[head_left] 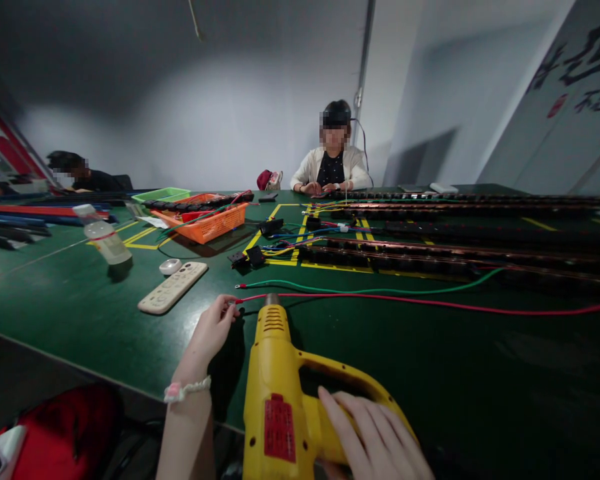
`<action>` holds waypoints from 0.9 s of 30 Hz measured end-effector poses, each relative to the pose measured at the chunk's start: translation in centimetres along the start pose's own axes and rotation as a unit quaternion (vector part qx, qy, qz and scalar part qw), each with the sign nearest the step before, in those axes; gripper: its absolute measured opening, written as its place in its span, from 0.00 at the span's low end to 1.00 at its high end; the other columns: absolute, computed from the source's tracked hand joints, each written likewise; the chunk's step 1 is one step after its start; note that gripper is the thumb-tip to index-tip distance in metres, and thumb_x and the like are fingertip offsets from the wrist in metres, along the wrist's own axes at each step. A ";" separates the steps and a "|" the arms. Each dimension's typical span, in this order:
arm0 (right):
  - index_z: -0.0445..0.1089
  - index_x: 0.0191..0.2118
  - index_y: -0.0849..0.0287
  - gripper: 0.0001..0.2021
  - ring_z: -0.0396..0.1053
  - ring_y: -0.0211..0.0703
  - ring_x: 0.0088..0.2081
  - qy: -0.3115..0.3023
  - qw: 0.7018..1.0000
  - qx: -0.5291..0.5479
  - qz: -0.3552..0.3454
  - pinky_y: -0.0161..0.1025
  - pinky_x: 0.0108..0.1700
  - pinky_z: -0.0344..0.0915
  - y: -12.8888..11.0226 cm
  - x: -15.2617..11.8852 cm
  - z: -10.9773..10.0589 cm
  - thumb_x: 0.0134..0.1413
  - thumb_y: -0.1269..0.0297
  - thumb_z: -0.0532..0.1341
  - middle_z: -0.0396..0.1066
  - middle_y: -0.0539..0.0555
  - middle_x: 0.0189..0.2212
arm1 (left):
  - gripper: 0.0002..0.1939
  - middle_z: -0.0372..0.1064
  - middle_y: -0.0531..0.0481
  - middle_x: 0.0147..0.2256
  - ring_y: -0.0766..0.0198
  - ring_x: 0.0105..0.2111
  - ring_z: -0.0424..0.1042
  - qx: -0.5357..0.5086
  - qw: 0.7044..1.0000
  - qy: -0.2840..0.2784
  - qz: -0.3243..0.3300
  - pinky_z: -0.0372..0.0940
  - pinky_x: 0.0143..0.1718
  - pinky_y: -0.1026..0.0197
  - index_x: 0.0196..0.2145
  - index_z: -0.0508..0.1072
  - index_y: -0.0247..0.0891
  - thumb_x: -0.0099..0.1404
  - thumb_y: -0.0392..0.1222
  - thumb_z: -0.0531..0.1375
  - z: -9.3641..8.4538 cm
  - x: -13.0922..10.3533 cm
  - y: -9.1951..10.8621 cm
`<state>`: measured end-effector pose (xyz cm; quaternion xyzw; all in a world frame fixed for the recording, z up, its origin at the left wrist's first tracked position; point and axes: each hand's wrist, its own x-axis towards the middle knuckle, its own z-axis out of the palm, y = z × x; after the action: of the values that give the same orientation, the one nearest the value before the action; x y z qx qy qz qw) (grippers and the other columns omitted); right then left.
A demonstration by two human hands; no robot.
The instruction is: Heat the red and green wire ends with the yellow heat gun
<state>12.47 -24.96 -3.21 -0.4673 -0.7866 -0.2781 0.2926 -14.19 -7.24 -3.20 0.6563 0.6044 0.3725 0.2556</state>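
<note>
Left grip: the left hand [215, 330] is pinching the red wire [405, 303] at its tipped end, apparently to steady it and present it to the nozzle.
Red wire: stretched across the surface [105, 293] from the left fingertips towards the right edge of view; the pinch probably limits shifting at the end.
Right grip: the right hand [380, 433] is wrapped around the handle of the yellow heat gun [275, 373], seemingly to aim it; the thumb is hidden.
Heat gun: nozzle pointed away from the wearer, its mouth at the red wire, just right of the pinched end; contact and airflow cannot be determined.
Green wire [360, 291]: lying loose beyond the red one, its tipped end near the left fingertips, presumably within easy reach.
Black connectors [255, 257]: beyond the green wire, joined to coloured leads.
Phone [174, 288] and bottle [105, 240]: at left, apart from the nozzle, which likely spares them heat.
Orange basket [210, 227]: farther back, bearing dark strips and leads.
</note>
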 end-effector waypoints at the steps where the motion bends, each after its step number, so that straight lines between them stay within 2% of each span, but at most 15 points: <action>1: 0.70 0.48 0.56 0.18 0.71 0.37 0.37 0.008 1.000 0.016 0.010 0.37 0.43 0.60 -0.6 0.4 0.5 0.64 0.60 0.46 0.75 0.48 0.37 | 0.19 0.72 0.45 0.31 0.57 0.32 0.72 0.009 1.000 -0.001 0.001 0.65 0.36 0.56 0.41 0.68 0.36 0.59 0.51 0.50 0.0 0.0 0.1; 3: 0.71 0.45 0.55 0.22 0.70 0.38 0.35 0.073 0.993 0.043 0.083 0.39 0.43 0.59 -1.9 1.1 1.5 0.65 0.61 0.40 0.75 0.49 0.34 | 0.19 0.72 0.44 0.32 0.56 0.33 0.72 0.030 1.000 0.001 0.003 0.65 0.37 0.55 0.41 0.68 0.36 0.59 0.51 0.49 -0.1 -0.2 0.4; 4: 0.72 0.44 0.54 0.23 0.70 0.39 0.36 0.084 0.990 0.060 0.096 0.40 0.43 0.59 -2.4 1.3 1.9 0.66 0.58 0.40 0.74 0.49 0.34 | 0.20 0.72 0.44 0.33 0.56 0.34 0.72 0.038 0.999 0.002 0.004 0.65 0.38 0.55 0.42 0.68 0.36 0.60 0.51 0.49 -0.2 -0.2 0.6; 7: 0.71 0.45 0.55 0.23 0.69 0.39 0.36 0.079 0.989 0.079 0.095 0.39 0.44 0.58 -3.6 1.9 2.8 0.65 0.57 0.41 0.74 0.49 0.34 | 0.22 0.73 0.42 0.36 0.54 0.37 0.72 0.042 0.999 -0.002 0.004 0.64 0.40 0.53 0.44 0.68 0.36 0.60 0.52 0.49 -0.3 -0.3 1.0; 11: 0.71 0.45 0.56 0.22 0.69 0.38 0.36 0.074 0.991 0.075 0.083 0.39 0.44 0.58 -3.8 2.4 2.7 0.65 0.55 0.42 0.74 0.49 0.34 | 0.24 0.73 0.43 0.35 0.53 0.36 0.72 0.043 0.999 -0.011 -0.006 0.64 0.39 0.53 0.47 0.66 0.35 0.58 0.52 0.49 -0.4 -0.3 1.3; 17: 0.71 0.46 0.55 0.21 0.69 0.37 0.37 0.066 0.989 0.099 0.083 0.37 0.45 0.58 -3.2 2.3 2.3 0.65 0.52 0.44 0.74 0.48 0.35 | 0.25 0.73 0.43 0.35 0.52 0.37 0.72 0.052 0.999 -0.010 -0.008 0.64 0.40 0.52 0.47 0.67 0.36 0.58 0.54 0.50 -0.5 -0.2 1.1; 21: 0.70 0.47 0.54 0.21 0.69 0.36 0.38 0.055 0.990 0.103 0.083 0.37 0.46 0.58 -2.1 1.6 1.7 0.64 0.51 0.45 0.75 0.47 0.37 | 0.21 0.73 0.43 0.35 0.53 0.38 0.71 0.054 0.999 0.000 0.000 0.64 0.41 0.53 0.41 0.67 0.38 0.57 0.56 0.50 -0.2 -0.1 0.6; 27: 0.69 0.49 0.55 0.18 0.71 0.35 0.39 0.001 0.998 0.056 0.017 0.34 0.46 0.59 0.9 0.6 -0.7 0.63 0.54 0.48 0.75 0.45 0.39 | 0.17 0.71 0.46 0.30 0.55 0.32 0.71 0.039 0.999 0.005 0.002 0.64 0.37 0.54 0.35 0.65 0.40 0.57 0.55 0.51 0.0 0.0 0.2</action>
<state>13.22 -24.73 -2.18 -0.4631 -0.7926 -0.2294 0.3236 -14.11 -7.25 -3.03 0.6650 0.6188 0.3518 0.2260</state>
